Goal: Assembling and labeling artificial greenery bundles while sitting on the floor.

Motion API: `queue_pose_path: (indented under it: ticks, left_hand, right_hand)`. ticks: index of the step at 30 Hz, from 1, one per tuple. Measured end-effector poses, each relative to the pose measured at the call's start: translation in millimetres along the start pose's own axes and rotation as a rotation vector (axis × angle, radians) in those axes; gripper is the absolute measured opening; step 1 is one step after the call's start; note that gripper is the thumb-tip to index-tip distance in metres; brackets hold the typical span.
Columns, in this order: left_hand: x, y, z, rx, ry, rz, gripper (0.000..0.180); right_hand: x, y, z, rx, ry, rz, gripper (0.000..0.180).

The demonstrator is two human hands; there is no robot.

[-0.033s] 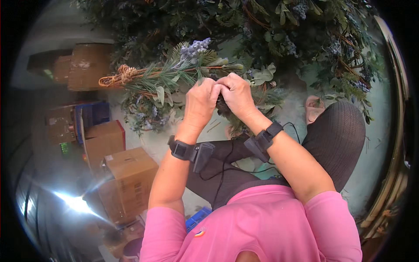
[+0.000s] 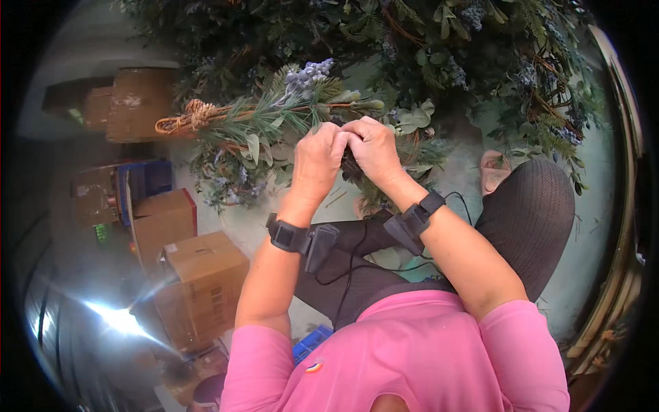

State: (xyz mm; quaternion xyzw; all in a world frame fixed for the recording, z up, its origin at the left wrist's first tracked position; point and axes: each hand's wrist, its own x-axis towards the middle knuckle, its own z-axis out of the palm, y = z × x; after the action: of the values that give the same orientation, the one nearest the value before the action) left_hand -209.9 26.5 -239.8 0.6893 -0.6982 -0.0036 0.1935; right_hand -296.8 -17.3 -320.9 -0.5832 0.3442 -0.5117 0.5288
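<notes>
My left hand [image 2: 318, 152] and my right hand [image 2: 374, 150] meet with fingers closed and thumbs pressed together. Whatever lies between their fingertips is hidden. Right at the knuckles is a spray of greenery [image 2: 281, 118] with pine-like needles, pale leaves and a cluster of blue-purple berries [image 2: 307, 77]. Its brown twig end bends into a loop [image 2: 169, 126] at the left, bound with a tan wrapping [image 2: 200, 114]. Dark brown twigs [image 2: 351, 167] show just below my right hand. More leaves and bluish sprigs [image 2: 230, 180] hang under the spray.
A large mass of similar greenery [image 2: 439, 48] fills the far side. Cardboard boxes [image 2: 206, 264] stand at the left, with a blue bin [image 2: 147, 180] among them. Black devices [image 2: 302, 239] are strapped to both wrists, and a cable [image 2: 353, 264] runs across my lap.
My left hand and wrist have shifted very slightly to the right. The right hand and the spray look the same.
</notes>
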Motion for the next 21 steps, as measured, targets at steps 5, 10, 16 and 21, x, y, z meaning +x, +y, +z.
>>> queue_pose_path:
  ticks: [5, 10, 16, 21]
  left_hand:
    - [-6.6, 7.0, 26.2, 0.030, 0.240, -0.244, 0.016]
    - [-12.9, 11.4, 37.3, 0.044, 0.317, -0.156, 0.008]
    - [-10.9, 10.2, 34.7, 0.106, 0.295, -0.130, 0.004]
    - [-10.6, 12.4, 30.9, 0.063, 0.247, -0.150, 0.006]
  right_hand:
    - [0.1, -9.6, 0.5, 0.419, -0.002, 0.410, 0.009]
    - [2.0, -3.9, -0.5, 0.333, 0.037, 0.386, 0.007]
    - [7.5, 0.4, -9.1, 0.460, -0.073, 0.429, 0.009]
    - [13.7, -4.9, -14.3, 0.427, -0.190, 0.401, 0.013]
